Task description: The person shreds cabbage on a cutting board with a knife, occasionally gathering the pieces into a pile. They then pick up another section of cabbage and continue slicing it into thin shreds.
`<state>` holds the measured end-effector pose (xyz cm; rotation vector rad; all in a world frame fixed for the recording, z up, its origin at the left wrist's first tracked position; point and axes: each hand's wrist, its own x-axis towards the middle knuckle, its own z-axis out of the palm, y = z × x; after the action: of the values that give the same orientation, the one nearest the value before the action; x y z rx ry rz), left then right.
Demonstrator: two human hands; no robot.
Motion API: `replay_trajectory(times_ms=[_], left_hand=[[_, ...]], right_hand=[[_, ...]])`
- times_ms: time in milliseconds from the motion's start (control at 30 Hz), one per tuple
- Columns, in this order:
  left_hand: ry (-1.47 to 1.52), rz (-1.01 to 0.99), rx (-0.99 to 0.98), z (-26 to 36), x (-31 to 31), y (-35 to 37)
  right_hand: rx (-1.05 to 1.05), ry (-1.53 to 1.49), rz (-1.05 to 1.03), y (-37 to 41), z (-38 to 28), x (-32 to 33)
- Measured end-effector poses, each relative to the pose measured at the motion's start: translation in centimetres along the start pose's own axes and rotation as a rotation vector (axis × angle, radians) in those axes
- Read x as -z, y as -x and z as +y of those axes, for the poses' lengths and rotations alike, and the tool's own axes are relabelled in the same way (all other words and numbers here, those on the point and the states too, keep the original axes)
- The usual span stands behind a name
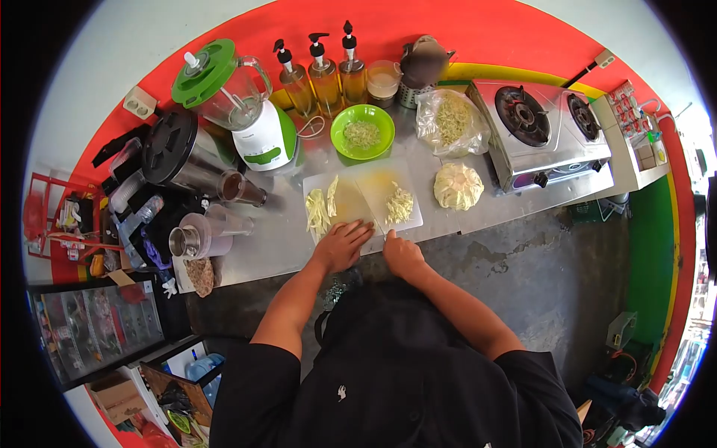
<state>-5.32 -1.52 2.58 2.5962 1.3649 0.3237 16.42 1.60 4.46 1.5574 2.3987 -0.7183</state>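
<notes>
A white cutting board (340,183) lies on the steel counter near its front edge. My right hand (403,254) is closed around a knife, whose thin blade (370,206) points away from me over the board. Beside it, my left hand (344,245) rests on the board's front part, fingers together and bent toward the blade; whatever is under them is hidden. Pale leaf strips (317,214) lie at the board's left, and a pile of chopped pale vegetable (399,204) lies right of the blade. Behind the board, a green bowl (385,129) holds shredded vegetable.
A cabbage (458,186) sits right of the board, with a plastic bag of shreds (452,123) behind it. The gas stove (545,127) stands farther right. Pump bottles (324,84), a blender (261,136) and a brown cup (240,188) stand at the back and left.
</notes>
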Motion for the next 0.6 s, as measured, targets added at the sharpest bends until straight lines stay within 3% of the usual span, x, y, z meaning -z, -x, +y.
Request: replay_trajectory(times_ms=[167,233,467,600], left_hand=[[0.014,0.034,0.015,-0.3,-0.6,0.1],[0.013,0.04,0.016,-0.2,-0.6,0.1],[0.035,0.072,0.02,0.0,-0.2,0.0],[0.024,0.084,0.024,0.2,0.4,-0.1]], right_hand=[[-0.035,-0.058,-0.054,-1.1,-0.5,0.6],[0.048,0.043,0.056,-1.5,-0.2,0.5],[0.016,0.074,0.068,-0.6,-0.2,-1.0],[-0.008,0.038,-0.081,-1.8,-0.4,1.1]])
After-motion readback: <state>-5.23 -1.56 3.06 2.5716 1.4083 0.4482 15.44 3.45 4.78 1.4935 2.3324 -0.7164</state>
